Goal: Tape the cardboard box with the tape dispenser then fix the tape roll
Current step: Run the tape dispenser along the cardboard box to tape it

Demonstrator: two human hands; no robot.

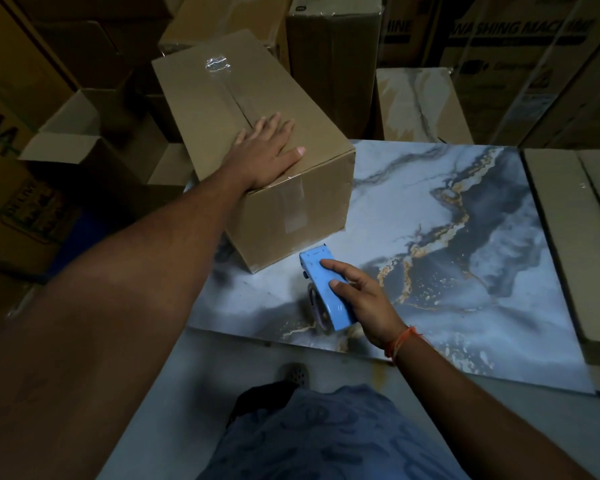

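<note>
A long brown cardboard box [291, 209] lies on the marble-patterned table top [465, 244], its flaps closed with clear tape along the top seam and down the near end. My left hand [264, 150] rests flat on the box's top near end, fingers spread. My right hand [357, 296] grips a blue tape dispenser [326, 289] just below the box's near end, its toothed edge pointing at the box. A tape roll [317, 308] shows on the dispenser's left side, partly hidden.
An open cardboard box [77, 140] stands at the left. Large cartons [520, 39] are stacked behind. A flat cardboard stack [575, 237] lies along the table's right edge. A marble-patterned panel [420, 105] leans behind the table. Grey floor [174, 393] lies below.
</note>
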